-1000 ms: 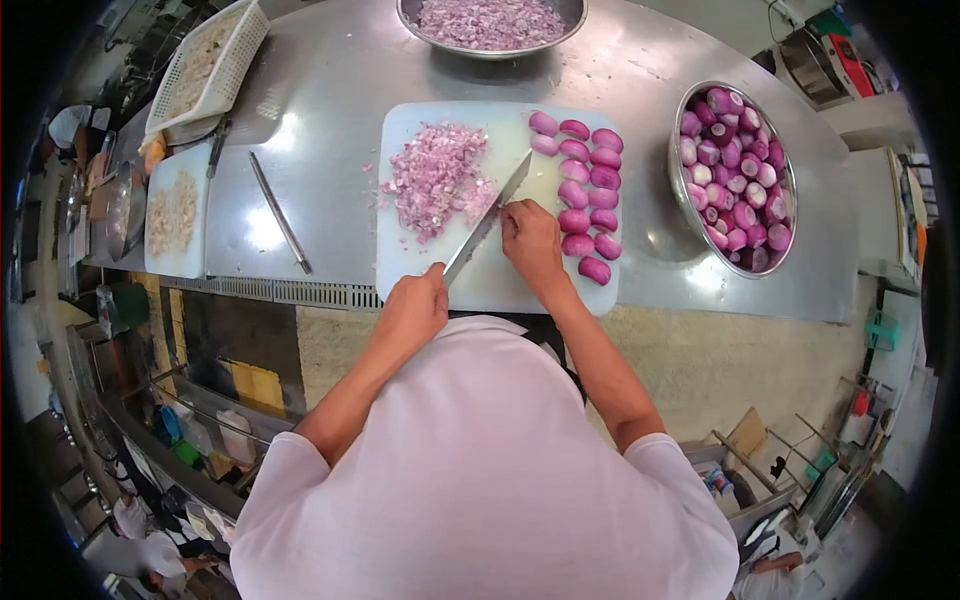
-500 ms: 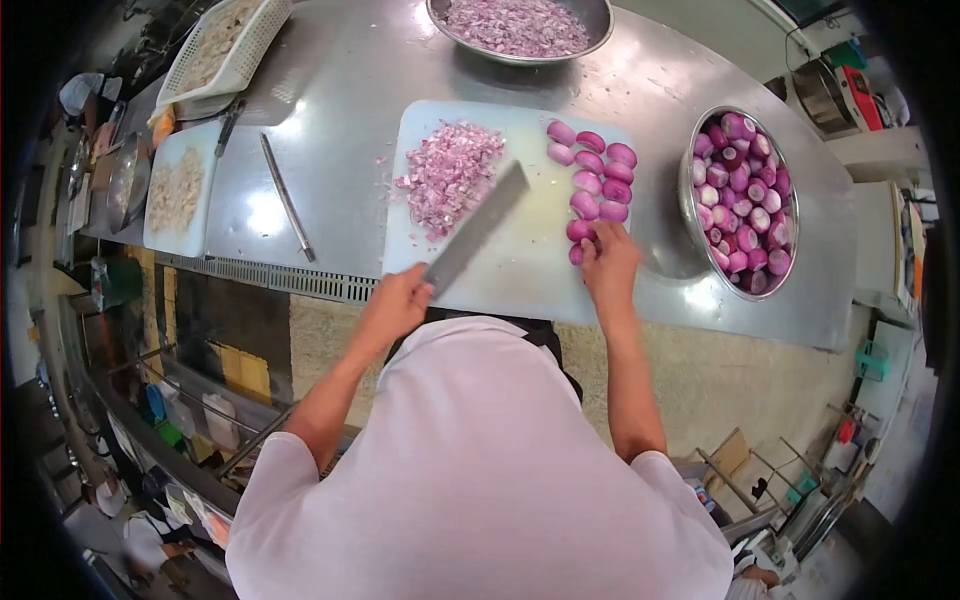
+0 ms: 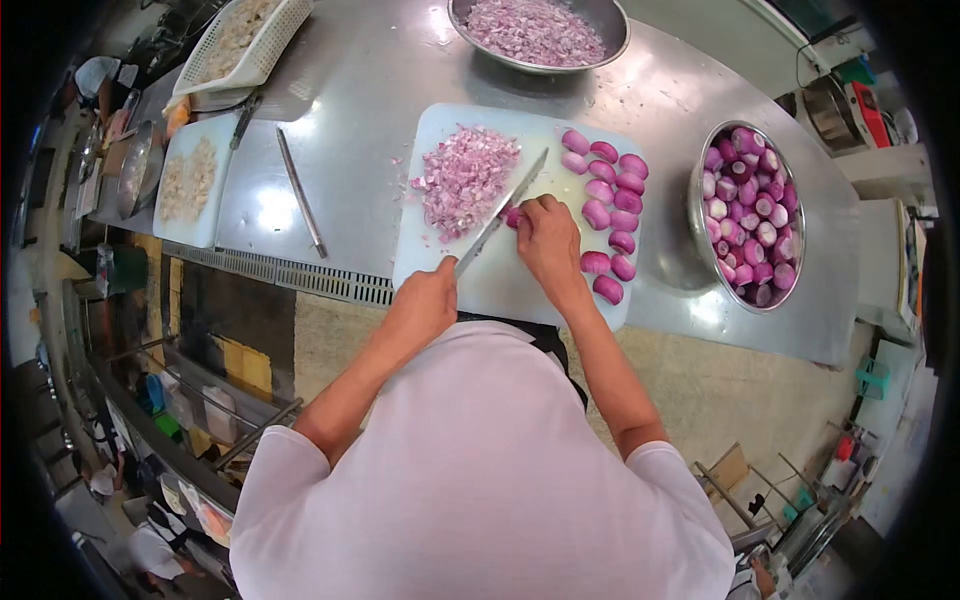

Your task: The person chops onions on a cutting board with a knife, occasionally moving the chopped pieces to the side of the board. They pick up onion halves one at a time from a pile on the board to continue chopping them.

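My left hand (image 3: pixel 427 300) is closed around the handle of a large knife (image 3: pixel 505 208), whose blade slants up and away over the white cutting board (image 3: pixel 480 275). My right hand (image 3: pixel 550 240) presses a red onion half (image 3: pixel 513 217) on the board, right beside the blade. The fingers are bunched over it and hide most of it. To the left of the blade lies a pile of chopped onion (image 3: pixel 462 180). Several peeled onion halves (image 3: pixel 597 214) sit in loose rows on the board's right side.
A metal bowl of whole peeled onions (image 3: pixel 697 215) stands at the right. At the back is a bowl of chopped onion (image 3: pixel 540 68). On the left are a metal rod (image 3: pixel 299 190), a second cutting board (image 3: pixel 205 225) with pale pieces and a white basket (image 3: pixel 285 40).
My right hand has moved left from the onion halves to the board's middle with a half under its fingers. The knife has turned edge-down beside it. The view has shifted slightly.
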Tool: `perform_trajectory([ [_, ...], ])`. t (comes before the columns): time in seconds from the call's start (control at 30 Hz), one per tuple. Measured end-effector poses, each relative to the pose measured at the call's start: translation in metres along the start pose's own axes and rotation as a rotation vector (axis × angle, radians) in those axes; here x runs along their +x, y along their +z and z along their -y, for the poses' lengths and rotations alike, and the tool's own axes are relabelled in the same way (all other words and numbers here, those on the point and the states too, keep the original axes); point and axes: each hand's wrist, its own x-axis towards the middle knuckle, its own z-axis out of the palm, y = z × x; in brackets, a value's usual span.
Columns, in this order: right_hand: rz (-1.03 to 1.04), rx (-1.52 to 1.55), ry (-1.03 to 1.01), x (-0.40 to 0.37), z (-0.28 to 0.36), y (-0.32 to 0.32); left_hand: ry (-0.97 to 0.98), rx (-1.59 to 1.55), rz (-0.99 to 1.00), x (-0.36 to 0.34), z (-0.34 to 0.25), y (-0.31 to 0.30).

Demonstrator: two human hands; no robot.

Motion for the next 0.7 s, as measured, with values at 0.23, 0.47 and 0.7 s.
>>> perform_trajectory([
  [0.23, 0.004, -0.035, -0.015, 0.0, 0.0, 0.003, -0.007, 0.055, 0.02, -0.005, 0.001, -0.003],
  [0.47, -0.095, 0.013, -0.022, -0.005, -0.004, 0.008, 0.034, 0.104, 0.036, -0.002, 0.009, 0.003],
  [0.7, -0.14, 0.047, -0.002, -0.011, -0.003, 0.008, 0.002, 0.071, 0.089, -0.005, -0.001, -0.003],
])
